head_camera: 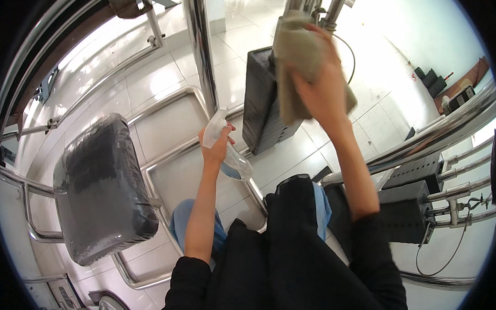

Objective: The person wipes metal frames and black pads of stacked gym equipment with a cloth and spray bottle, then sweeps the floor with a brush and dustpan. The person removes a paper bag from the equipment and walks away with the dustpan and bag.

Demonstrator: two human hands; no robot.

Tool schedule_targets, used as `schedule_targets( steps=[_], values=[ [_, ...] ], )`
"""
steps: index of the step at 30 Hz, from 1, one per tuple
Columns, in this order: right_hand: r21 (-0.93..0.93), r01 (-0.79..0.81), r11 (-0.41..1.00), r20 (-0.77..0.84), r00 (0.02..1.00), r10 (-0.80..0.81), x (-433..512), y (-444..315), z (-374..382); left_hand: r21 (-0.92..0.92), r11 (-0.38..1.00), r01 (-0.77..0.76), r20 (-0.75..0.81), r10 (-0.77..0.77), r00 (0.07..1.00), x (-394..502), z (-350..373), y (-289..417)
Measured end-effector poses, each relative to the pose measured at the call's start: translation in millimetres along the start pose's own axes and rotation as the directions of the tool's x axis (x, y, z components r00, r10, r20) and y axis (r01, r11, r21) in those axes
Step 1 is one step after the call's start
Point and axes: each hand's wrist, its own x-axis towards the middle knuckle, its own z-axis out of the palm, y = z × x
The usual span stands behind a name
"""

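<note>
My left hand grips a clear plastic spray bottle by its neck, just below the white trigger head. A little clear liquid seems to lie in the bottle. In my right hand is a bunched olive-coloured cloth, blurred. The cloth overlaps the top of a black weight stack and its upright metal rods in this view; whether it touches them I cannot tell. A chrome upright post rises beyond the bottle.
A black padded seat wrapped in clear plastic is at the left, on a chrome tube frame. Another chrome bar crosses at the right, near more black weight stacks with a cable. Black dumbbells lie on the tiled floor.
</note>
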Motion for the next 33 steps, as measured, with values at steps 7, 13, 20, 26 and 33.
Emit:
schedule_targets(
  steps=[7, 13, 20, 26, 33],
  values=[
    [-0.731, 0.631, 0.26, 0.648, 0.761, -0.025, -18.0, -0.7, 105.2, -0.064, 0.998, 0.017, -0.247, -0.033, 0.968, -37.0, -51.1, -46.5],
    [-0.626, 0.726, -0.284, 0.754, 0.657, 0.015, -113.7, 46.7, 175.6, -0.087, 0.992, -0.087, -0.247, 0.063, 0.967, -48.7, -46.2, -28.3],
    [-0.534, 0.652, 0.538, 0.761, 0.648, -0.03, -258.7, 95.4, 270.7, 0.172, 0.973, -0.155, -0.083, 0.171, 0.982, -52.3, -13.3, -7.1],
    [-0.095, -0.138, 0.986, 0.988, 0.107, 0.11, -256.7, 78.2, 157.8, 0.282, 0.912, -0.298, 0.147, 0.266, 0.953, -65.3, 25.4, -14.0],
    [-0.246, -0.702, 0.668, 0.723, 0.327, 0.609, -283.3, 110.7, 5.7, 0.204, 0.93, -0.305, 0.198, 0.266, 0.943, -41.4, 49.2, -34.0]
  ],
)
